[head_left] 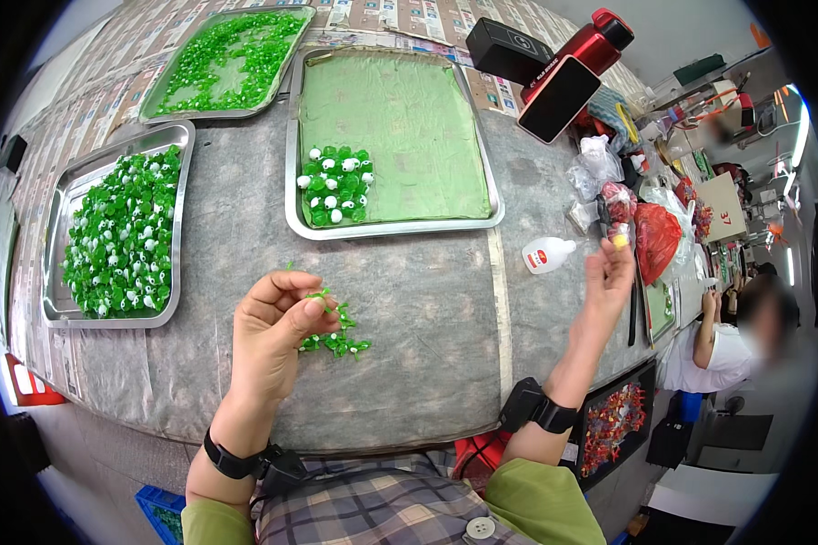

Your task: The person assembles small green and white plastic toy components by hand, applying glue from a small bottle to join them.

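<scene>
Rough grey cloth (427, 381) covers the worktable, in a cluttered, strip-lit workroom where a co-worker in a white top (723, 338) appears at the right. From my remote station I see the left hand (268, 322) with thumb and forefinger pinched together on a small green plastic piece (318, 294), above a loose scatter of green pieces (344, 345). The right hand (609, 277) is raised, fingers partly curled, by a small yellow object (620, 241); I cannot tell whether they grip it. I judge that the pinched piece could slip should the thumb roll, that a dropped left wrist could sweep the scatter aside, and that a careless right hand could knock the white plastic squeeze bottle (545, 257) near it. Beyond, green-and-white beads (336, 186) occupy the near left corner of a silver metal tray with pale-green lining (409, 136).
</scene>
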